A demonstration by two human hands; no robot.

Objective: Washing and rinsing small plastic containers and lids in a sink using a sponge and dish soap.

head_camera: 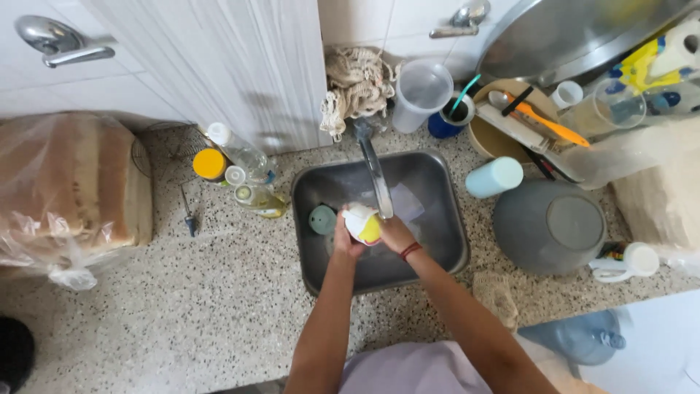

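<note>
Cup: a small white and yellow cup (pixel 362 223) sits between both hands over the middle of the steel sink (pixel 445 197), just under the end of the tap spout (pixel 375 179).
Left hand: the left hand (pixel 343 237) closes around the cup's left side, fingers wrapped on it.
Right hand: the right hand (pixel 395 233), with a red band at the wrist, presses on the cup's right side, fingers curled against it.
Water: whether water runs from the spout is too blurred to tell.
Progress: by my judgement the washing of this cup is under way, not finished; it is in the hands and not yet set down anywhere.
Left to do: a round green lid (pixel 321 219) lies in the basin just left of the hands, seemingly unwashed.
Nearby: soap bottles (pixel 255 193) stand on the speckled counter (pixel 219 306) left of the sink; an upturned grey bowl (pixel 548 226) rests on the right.
</note>
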